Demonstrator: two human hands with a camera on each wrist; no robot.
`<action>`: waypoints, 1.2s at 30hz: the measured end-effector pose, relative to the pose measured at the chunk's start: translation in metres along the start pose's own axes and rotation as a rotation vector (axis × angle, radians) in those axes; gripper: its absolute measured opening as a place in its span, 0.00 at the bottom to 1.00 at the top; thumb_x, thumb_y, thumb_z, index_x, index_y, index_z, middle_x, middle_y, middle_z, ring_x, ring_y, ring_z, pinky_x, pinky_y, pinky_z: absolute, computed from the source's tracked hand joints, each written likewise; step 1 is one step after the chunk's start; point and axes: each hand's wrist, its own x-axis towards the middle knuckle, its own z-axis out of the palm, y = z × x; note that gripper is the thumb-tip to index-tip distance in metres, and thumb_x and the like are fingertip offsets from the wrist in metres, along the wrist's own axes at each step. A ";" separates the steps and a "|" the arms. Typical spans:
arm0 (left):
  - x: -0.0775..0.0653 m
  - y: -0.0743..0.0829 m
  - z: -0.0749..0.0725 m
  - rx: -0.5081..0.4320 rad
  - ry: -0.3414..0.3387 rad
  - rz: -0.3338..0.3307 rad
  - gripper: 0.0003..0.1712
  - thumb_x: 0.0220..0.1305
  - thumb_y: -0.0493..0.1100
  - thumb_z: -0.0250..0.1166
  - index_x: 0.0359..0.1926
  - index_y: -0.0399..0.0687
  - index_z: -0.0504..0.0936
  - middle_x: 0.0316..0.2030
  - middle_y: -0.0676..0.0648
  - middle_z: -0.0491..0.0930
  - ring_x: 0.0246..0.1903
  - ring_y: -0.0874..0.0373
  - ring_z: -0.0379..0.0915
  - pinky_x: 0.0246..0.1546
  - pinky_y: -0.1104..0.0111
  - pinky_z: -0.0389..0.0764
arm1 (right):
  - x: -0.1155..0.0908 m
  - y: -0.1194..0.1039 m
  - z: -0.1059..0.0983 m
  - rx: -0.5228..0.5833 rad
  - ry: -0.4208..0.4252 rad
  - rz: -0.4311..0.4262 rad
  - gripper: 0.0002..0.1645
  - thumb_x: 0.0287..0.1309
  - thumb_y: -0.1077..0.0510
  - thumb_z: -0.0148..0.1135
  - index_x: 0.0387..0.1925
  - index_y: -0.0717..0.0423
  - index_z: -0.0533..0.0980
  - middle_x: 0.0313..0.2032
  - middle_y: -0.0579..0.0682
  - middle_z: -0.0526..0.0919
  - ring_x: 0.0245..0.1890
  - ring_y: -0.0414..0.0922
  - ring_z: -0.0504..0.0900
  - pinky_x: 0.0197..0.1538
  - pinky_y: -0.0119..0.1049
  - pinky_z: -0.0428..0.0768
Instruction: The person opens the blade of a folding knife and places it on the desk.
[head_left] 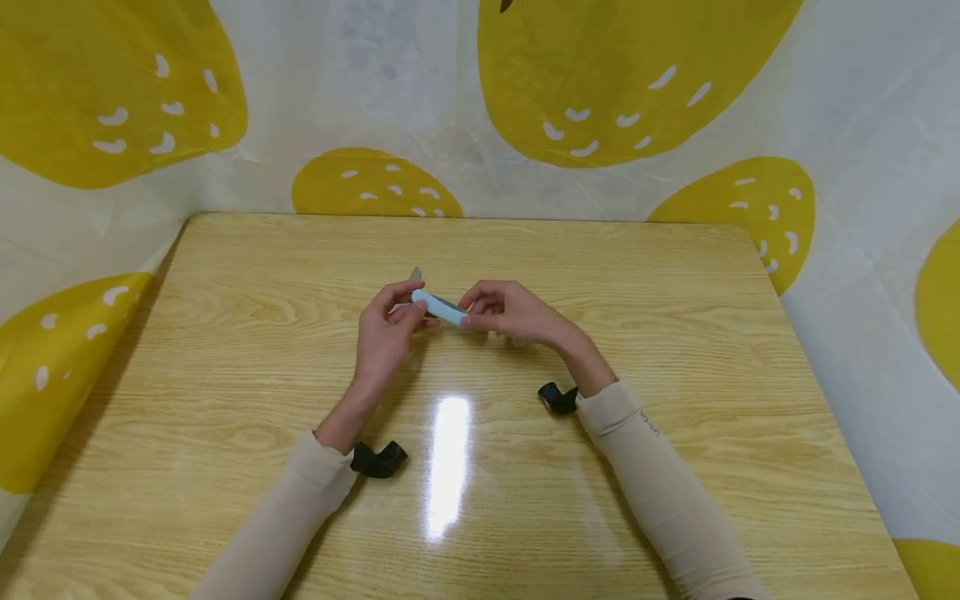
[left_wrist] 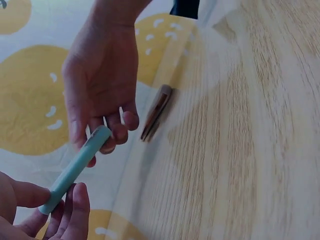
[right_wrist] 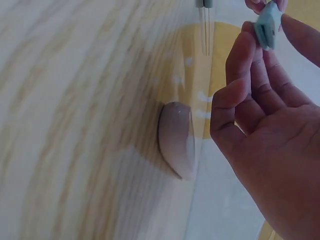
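Note:
A slim light-blue folding knife (head_left: 442, 309) is held above the table between both hands, with a dark grey strip along its upper edge. Thumb and fingers of my left hand (head_left: 386, 333) pinch its left end. My right hand (head_left: 517, 312) pinches the opposite end between thumb and fingertips. In the right wrist view, the end of the folding knife (right_wrist: 270, 27) shows a narrow slot. Just beyond the left fingers, a grey piece (head_left: 416, 273) sticks out; the rest of it is hidden. Below the right hand, a slotted brownish-pink object (left_wrist: 157, 112) lies on the table.
The shiny wooden table (head_left: 480, 250) carries a bright light reflection near its middle. Black wrist mounts (head_left: 378, 459) jut inward from both sleeves. A white cloth (head_left: 405, 100) with yellow shapes hangs behind the table and at its sides.

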 end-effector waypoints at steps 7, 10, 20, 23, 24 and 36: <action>-0.002 0.000 0.001 0.017 -0.019 -0.043 0.21 0.75 0.31 0.60 0.65 0.28 0.73 0.50 0.43 0.77 0.38 0.61 0.84 0.52 0.54 0.88 | 0.002 -0.006 0.004 -0.037 0.041 -0.051 0.12 0.74 0.54 0.62 0.53 0.54 0.83 0.42 0.54 0.87 0.39 0.56 0.82 0.38 0.44 0.80; -0.003 0.001 0.001 0.022 -0.035 -0.056 0.22 0.75 0.32 0.60 0.65 0.28 0.72 0.51 0.41 0.77 0.39 0.61 0.84 0.53 0.52 0.87 | 0.003 -0.008 0.008 -0.032 0.056 -0.060 0.12 0.74 0.56 0.62 0.52 0.55 0.84 0.42 0.54 0.87 0.39 0.54 0.83 0.40 0.42 0.81; -0.006 -0.001 0.001 0.054 -0.053 -0.057 0.21 0.76 0.35 0.60 0.66 0.30 0.73 0.50 0.43 0.77 0.39 0.64 0.84 0.49 0.59 0.89 | 0.004 -0.011 0.015 -0.020 0.060 -0.040 0.10 0.73 0.58 0.64 0.51 0.55 0.84 0.42 0.53 0.87 0.41 0.47 0.85 0.48 0.45 0.84; -0.007 0.000 0.001 0.047 -0.055 -0.051 0.21 0.76 0.34 0.60 0.65 0.30 0.74 0.49 0.43 0.77 0.39 0.64 0.84 0.50 0.57 0.89 | 0.004 -0.011 0.015 -0.002 0.055 -0.038 0.10 0.72 0.59 0.64 0.51 0.56 0.84 0.42 0.54 0.87 0.40 0.48 0.86 0.49 0.50 0.84; -0.007 0.000 0.002 0.048 -0.054 -0.049 0.21 0.76 0.34 0.60 0.65 0.30 0.74 0.50 0.43 0.77 0.40 0.64 0.84 0.50 0.57 0.89 | 0.004 -0.011 0.015 0.001 0.054 -0.039 0.10 0.72 0.59 0.64 0.51 0.56 0.84 0.42 0.54 0.87 0.40 0.48 0.86 0.49 0.51 0.84; -0.007 0.000 0.002 0.078 -0.075 -0.051 0.25 0.71 0.33 0.66 0.66 0.34 0.74 0.50 0.42 0.79 0.42 0.62 0.85 0.50 0.56 0.88 | 0.005 -0.013 0.018 0.006 0.048 -0.013 0.10 0.73 0.62 0.61 0.51 0.60 0.83 0.41 0.56 0.86 0.40 0.51 0.85 0.46 0.44 0.83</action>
